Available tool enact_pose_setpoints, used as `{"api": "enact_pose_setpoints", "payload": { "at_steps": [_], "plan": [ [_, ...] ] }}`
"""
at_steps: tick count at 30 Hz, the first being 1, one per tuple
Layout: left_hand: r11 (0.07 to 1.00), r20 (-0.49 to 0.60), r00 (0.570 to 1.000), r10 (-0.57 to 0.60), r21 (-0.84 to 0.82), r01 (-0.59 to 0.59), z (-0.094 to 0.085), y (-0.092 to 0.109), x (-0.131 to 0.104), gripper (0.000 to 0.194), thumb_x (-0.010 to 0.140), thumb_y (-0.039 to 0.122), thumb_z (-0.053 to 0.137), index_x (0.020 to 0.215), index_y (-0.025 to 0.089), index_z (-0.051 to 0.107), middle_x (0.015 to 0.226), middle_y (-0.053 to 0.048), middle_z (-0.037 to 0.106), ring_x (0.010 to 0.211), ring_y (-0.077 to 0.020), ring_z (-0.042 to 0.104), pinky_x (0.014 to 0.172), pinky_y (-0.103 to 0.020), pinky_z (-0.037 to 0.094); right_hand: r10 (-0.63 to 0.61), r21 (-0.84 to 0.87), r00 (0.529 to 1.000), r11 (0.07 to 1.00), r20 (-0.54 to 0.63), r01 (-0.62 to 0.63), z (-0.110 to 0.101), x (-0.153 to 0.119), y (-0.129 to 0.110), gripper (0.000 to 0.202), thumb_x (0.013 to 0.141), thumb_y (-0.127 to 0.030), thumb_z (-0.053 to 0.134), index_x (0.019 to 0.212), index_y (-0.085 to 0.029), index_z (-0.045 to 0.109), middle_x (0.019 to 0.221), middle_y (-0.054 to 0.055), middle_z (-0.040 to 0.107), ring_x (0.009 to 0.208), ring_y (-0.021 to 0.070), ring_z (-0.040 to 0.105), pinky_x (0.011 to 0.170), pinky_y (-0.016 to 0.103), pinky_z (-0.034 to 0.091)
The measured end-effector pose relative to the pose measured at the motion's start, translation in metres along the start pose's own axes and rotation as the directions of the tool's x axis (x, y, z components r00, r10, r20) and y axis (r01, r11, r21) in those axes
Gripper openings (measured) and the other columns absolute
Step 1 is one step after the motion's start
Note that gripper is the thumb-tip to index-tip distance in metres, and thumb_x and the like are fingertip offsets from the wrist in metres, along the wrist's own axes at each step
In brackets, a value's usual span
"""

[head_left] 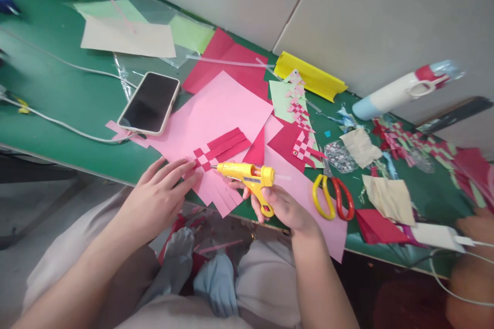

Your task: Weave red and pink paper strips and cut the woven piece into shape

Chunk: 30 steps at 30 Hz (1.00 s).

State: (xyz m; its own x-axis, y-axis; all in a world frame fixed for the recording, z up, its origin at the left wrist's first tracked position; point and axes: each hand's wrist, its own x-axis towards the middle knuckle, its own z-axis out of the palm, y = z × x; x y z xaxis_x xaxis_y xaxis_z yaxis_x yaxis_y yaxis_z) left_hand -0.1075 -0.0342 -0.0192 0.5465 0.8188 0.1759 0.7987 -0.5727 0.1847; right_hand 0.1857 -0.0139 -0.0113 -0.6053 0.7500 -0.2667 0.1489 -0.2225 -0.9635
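Observation:
My right hand (283, 206) grips a yellow glue gun (249, 177) by its handle, the nozzle pointing left at a woven piece of pink and red paper strips (219, 151). My left hand (160, 193) lies flat with fingers apart, its fingertips pressing the pink paper's left edge beside the weave. The work sits on pink sheets (226, 110) at the near edge of a green table (77, 97).
A phone (150, 103) lies face up to the left, white cables (57, 123) near it. Yellow and red scissors (334, 196) rest right of my hand. Finished woven pieces (303, 128), red sheets, a yellow sheet (309, 74), a white bottle (401, 90) and scraps lie beyond.

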Motion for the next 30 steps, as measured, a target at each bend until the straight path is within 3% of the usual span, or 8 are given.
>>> {"api": "enact_pose_setpoints", "payload": {
  "at_steps": [5,12,17,20,26,30],
  "plan": [
    [1.0,0.011,1.0,0.003,0.023,-0.003,-0.0007,0.0016,0.0008,0.054,0.08,0.008,0.043,0.131,0.018,0.055,0.14,-0.014,0.052,0.13,-0.03,0.047,0.111,-0.055,0.031,0.018,-0.007,1.0,1.0,0.019,-0.018,-0.0009,-0.0003,0.0009,0.048,0.094,-0.056,0.037,0.087,-0.016,0.062,0.057,0.003,0.058,0.061,0.017,0.059,0.055,0.027,0.041],
    [0.998,0.04,0.999,-0.034,0.051,0.032,-0.0017,0.0049,0.0041,0.055,0.076,0.007,0.042,0.127,0.02,0.057,0.139,-0.014,0.053,0.129,-0.0301,0.048,0.109,-0.057,0.031,-0.014,-0.005,1.0,1.0,0.014,0.014,-0.0002,-0.0004,0.0014,0.045,0.097,-0.052,0.035,0.099,-0.016,0.062,0.051,0.0,0.053,0.074,0.0199,0.063,0.076,0.033,0.045],
    [0.997,0.032,0.999,-0.013,0.08,0.011,-0.0015,0.0045,0.0023,0.057,0.074,0.006,0.042,0.129,0.018,0.056,0.14,-0.015,0.052,0.129,-0.0307,0.048,0.108,-0.056,0.032,0.006,-0.004,1.0,1.0,0.013,-0.006,-0.0003,-0.0002,0.0006,0.048,0.095,-0.055,0.036,0.103,-0.016,0.062,0.05,0.001,0.052,0.079,0.0227,0.064,0.061,0.028,0.044],
    [0.996,0.022,1.0,-0.004,0.093,0.002,-0.0013,0.0049,0.0021,0.057,0.075,0.005,0.042,0.129,0.017,0.055,0.14,-0.015,0.052,0.128,-0.0309,0.049,0.107,-0.056,0.033,0.002,0.004,1.0,1.0,0.01,-0.002,-0.0006,0.0001,0.0007,0.048,0.095,-0.055,0.036,0.102,-0.015,0.063,0.048,0.001,0.05,0.079,0.0222,0.063,0.062,0.027,0.044],
    [0.999,-0.017,1.0,-0.009,0.044,0.009,0.002,0.0029,0.0038,0.051,0.08,0.006,0.042,0.127,0.019,0.056,0.136,-0.013,0.055,0.126,-0.0299,0.05,0.107,-0.054,0.033,-0.006,0.029,1.0,1.0,0.009,0.006,-0.0008,-0.0009,0.0041,0.048,0.095,-0.056,0.035,0.1,-0.015,0.062,0.054,-0.001,0.054,0.051,0.0123,0.051,0.052,0.024,0.038],
    [0.997,-0.112,0.993,-0.039,-0.065,0.031,0.0016,0.0034,0.0079,0.038,0.085,0.01,0.042,0.118,0.017,0.059,0.13,-0.013,0.058,0.12,-0.0279,0.053,0.106,-0.052,0.036,-0.038,0.121,0.999,0.992,-0.036,0.042,-0.0029,-0.0018,0.006,0.052,0.093,-0.061,0.035,0.1,-0.016,0.059,0.053,-0.002,0.054,0.045,0.0106,0.043,0.046,0.023,0.034]
  ]
}}
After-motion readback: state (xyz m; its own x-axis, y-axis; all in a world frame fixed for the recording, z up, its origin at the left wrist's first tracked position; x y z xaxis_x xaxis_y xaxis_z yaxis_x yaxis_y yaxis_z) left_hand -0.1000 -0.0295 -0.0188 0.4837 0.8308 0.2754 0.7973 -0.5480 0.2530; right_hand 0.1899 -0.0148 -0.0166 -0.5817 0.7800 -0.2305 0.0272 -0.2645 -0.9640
